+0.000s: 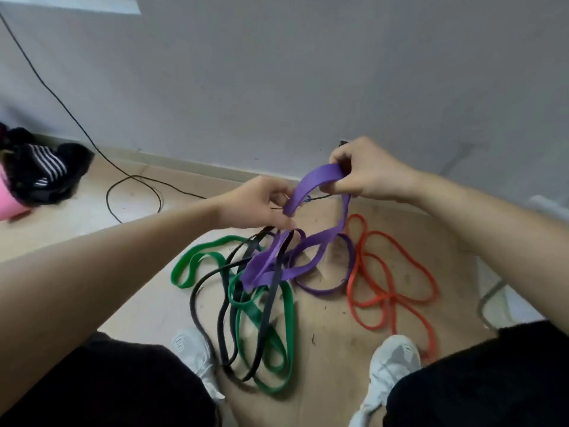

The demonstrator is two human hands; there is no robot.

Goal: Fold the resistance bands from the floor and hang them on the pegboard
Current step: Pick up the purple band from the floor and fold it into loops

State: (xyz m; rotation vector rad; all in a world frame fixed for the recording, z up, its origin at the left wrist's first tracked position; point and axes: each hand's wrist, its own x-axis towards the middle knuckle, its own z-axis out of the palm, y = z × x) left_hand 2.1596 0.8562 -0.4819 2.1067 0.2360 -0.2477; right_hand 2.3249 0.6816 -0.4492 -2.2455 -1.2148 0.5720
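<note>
Trousers [107, 389] cropped; left hand [255, 204], right hand [366, 174] fingers [337, 188] grip purple band [320, 177], lower end tangled, unclear

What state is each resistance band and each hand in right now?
Wide purple rubber resistance band: top lifted, held in both hands, lower loops on the floor.
Flat green rubber band: loose on the floor, unfolded.
Thin black rubber band: on the floor, crossing the green one.
Thin orange rubber band: loose on the floor, untouched.
Left hand: holds the purple band.
Right hand: grips the purple band.
</note>
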